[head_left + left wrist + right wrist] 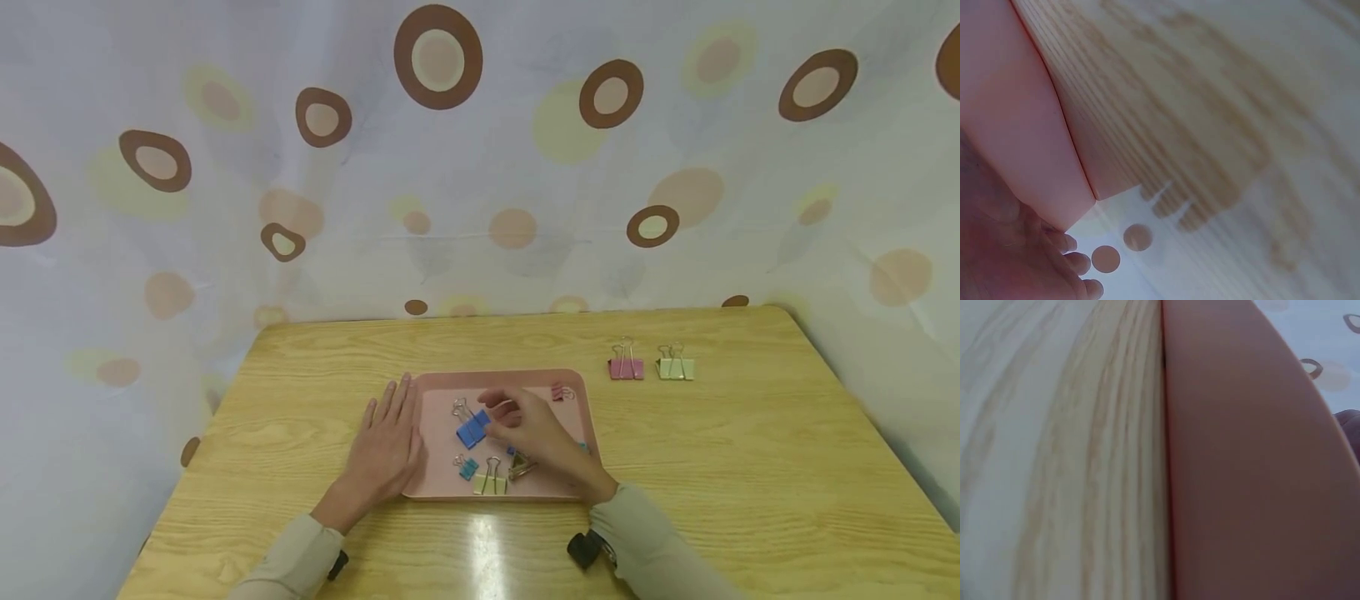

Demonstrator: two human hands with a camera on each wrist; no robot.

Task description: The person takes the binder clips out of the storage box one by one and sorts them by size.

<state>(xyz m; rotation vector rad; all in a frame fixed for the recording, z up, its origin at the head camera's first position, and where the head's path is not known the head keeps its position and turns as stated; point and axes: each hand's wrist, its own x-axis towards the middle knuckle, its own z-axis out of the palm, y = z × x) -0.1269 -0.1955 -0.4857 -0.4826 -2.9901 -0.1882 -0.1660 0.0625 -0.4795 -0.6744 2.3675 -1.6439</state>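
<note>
A pink tray [427, 383] on the wooden table holds several binder clips. My left hand [384, 450] lies along the tray's left side with its fingers straight; its fingertips [1079, 262] show beside the tray wall in the left wrist view. Over the tray, my right hand [536, 425] has loosely bent fingers, its thumb and forefinger apart at the right end of a large blue binder clip [472, 430]. Whether they touch that clip is unclear. Near it lie a small teal clip [467, 468], a pale yellow clip [491, 484] and an olive clip [519, 465].
A small pink clip [557, 392] lies in the tray's far right corner. Outside the tray, a large pink clip [626, 368] and a pale green clip [676, 368] stand side by side at the table's back right. A patterned curtain [480, 183] hangs behind the table.
</note>
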